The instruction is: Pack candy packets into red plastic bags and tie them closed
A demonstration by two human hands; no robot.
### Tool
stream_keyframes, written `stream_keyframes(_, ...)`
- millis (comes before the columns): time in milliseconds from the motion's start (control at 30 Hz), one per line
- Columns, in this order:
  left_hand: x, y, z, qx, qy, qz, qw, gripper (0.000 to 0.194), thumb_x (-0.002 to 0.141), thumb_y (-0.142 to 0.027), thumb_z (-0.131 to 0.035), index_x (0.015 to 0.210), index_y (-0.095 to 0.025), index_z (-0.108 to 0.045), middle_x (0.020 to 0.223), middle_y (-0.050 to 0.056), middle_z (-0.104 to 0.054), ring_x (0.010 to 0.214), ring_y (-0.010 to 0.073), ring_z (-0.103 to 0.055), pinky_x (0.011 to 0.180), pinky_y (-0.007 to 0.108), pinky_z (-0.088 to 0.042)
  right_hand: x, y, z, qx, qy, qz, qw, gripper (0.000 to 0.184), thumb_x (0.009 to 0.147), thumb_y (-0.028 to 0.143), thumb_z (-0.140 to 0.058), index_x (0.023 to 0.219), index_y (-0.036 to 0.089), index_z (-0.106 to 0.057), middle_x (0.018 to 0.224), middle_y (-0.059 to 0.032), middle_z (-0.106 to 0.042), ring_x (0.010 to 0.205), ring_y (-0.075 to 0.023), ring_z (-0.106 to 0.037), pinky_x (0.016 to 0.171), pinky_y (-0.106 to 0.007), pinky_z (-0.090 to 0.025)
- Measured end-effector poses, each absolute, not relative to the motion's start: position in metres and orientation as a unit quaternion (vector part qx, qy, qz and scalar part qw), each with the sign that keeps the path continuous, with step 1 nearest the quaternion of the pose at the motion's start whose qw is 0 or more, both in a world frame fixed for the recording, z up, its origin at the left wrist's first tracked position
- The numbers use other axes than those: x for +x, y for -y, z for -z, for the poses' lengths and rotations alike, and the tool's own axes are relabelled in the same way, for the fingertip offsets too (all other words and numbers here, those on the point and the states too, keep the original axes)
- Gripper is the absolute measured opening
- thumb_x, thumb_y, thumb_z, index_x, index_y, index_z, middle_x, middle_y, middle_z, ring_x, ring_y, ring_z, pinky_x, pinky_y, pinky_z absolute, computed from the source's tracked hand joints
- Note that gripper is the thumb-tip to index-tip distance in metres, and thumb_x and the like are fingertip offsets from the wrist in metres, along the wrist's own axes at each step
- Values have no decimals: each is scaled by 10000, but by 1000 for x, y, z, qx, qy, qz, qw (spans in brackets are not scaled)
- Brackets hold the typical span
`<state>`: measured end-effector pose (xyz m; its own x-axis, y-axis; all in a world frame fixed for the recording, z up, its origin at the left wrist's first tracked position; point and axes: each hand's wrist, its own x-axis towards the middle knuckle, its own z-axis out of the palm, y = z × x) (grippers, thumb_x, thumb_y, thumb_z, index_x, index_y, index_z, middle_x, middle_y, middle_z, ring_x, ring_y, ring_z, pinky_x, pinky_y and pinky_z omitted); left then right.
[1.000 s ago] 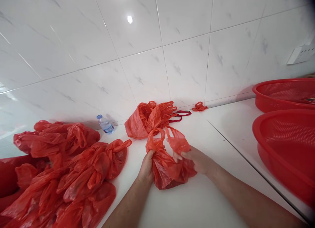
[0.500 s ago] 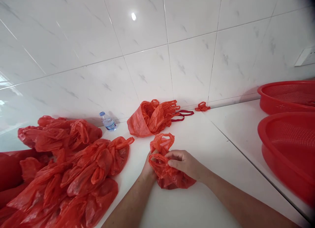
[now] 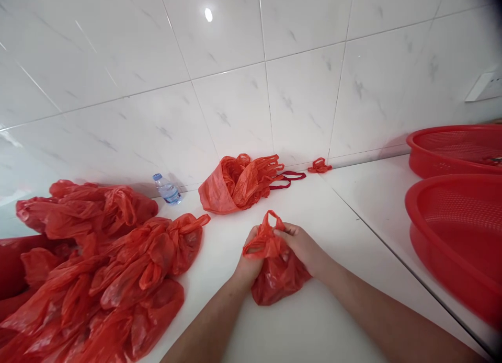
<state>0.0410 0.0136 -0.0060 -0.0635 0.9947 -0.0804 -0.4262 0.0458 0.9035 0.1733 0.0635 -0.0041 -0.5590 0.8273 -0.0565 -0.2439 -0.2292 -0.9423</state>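
Observation:
A red plastic bag (image 3: 279, 279) with something bulky inside sits on the white table in front of me. Its neck is gathered, and one handle loop stands up above it. My left hand (image 3: 251, 256) grips the bag's neck from the left, its fingers partly hidden by the plastic. On the other side, my right hand (image 3: 300, 242) pinches the neck with thumb and fingers just under the upright loop. What the bag contains cannot be made out through the plastic.
Several filled red bags (image 3: 129, 269) are heaped at the left. A water bottle (image 3: 168, 189) leans near the tiled wall. Behind my hands lies a bundle of red bags (image 3: 239, 185), with a small red bag scrap (image 3: 319, 166) farther right. Red plastic baskets (image 3: 443, 237) stand at the right.
Both hands have drawn together around the bag's neck. The opening, spread into two loops before, is now bunched and narrower, with the filled part below more rounded.

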Motion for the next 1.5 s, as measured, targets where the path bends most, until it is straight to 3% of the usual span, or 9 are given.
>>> stream_keyframes(133,41,-10,5,397,-449,-613,515,573,675,-224,-727,1190,-253,-477,1081,66,-612,930,214,-611,791,316,-479,174,-71,9,-297,407,-760,410,276,732,422,-657,686,200,-502,444,92,-380,392,-70,-356,431,-205,-311)
stream_keyframes(300,44,-2,-8,529,-443,-672,269,776,469,-120,-837,1181,-253,-560,1407,83,-354,1316,296,-283,1062,351,-254,174,-67,6,-307,421,-742,421,211,712,350,-649,694,204,-498,502,79,-441,439,-80,-367,451,-216,-322)
stream_keyframes(467,39,-6,-7,575,-483,-615,240,57,718,-216,-685,767,-227,-714,1085,85,-573,1124,265,-447,1028,337,-262,175,-66,5,-313,438,-733,416,181,756,368,-611,737,211,-524,498,81,-427,436,-79,-355,444,-210,-313)
stream_keyframes(567,31,-14,1,514,-508,-637,269,136,749,-274,-654,631,-208,-664,992,70,-567,1034,241,-477,981,314,-305,178,-67,5,-304,451,-735,405,205,773,416,-602,807,218,-561,494,81,-441,414,-78,-353,430,-207,-307)
stream_keyframes(800,20,-25,15,458,-518,-615,380,172,766,-354,-635,737,-184,-637,954,45,-609,875,182,-542,790,256,-414,186,-68,7,-233,448,-777,376,464,804,618,-489,880,185,-638,616,6,-554,524,-114,-470,529,-246,-395)
stream_keyframes(1000,21,-23,16,457,-513,-579,439,278,747,-412,-643,671,-168,-534,615,-34,-524,559,99,-444,558,206,-374,188,-71,6,-253,515,-734,363,218,699,312,-705,859,187,-625,817,-12,-646,731,-160,-590,726,-307,-457)
stream_keyframes(1133,21,-23,18,429,-508,-600,445,301,743,-421,-648,679,-174,-488,615,-44,-503,543,88,-436,544,198,-365,189,-69,0,-255,599,-666,364,358,715,204,-637,1056,249,-540,897,9,-620,763,-153,-583,699,-294,-462)
stream_keyframes(1300,25,-20,14,425,-524,-615,409,308,742,-403,-649,651,-177,-460,609,-50,-471,553,85,-410,546,198,-356,184,-68,6,-356,681,-516,378,374,720,176,-579,1076,272,-517,780,34,-563,645,-132,-531,599,-260,-430)
stream_keyframes(1500,43,-5,6,527,-527,-566,353,289,792,-340,-597,639,-177,-414,608,-56,-375,575,85,-339,552,198,-318,181,-66,11,-433,669,-434,421,82,763,236,-487,798,234,-561,776,15,-620,691,-154,-548,604,-261,-406)
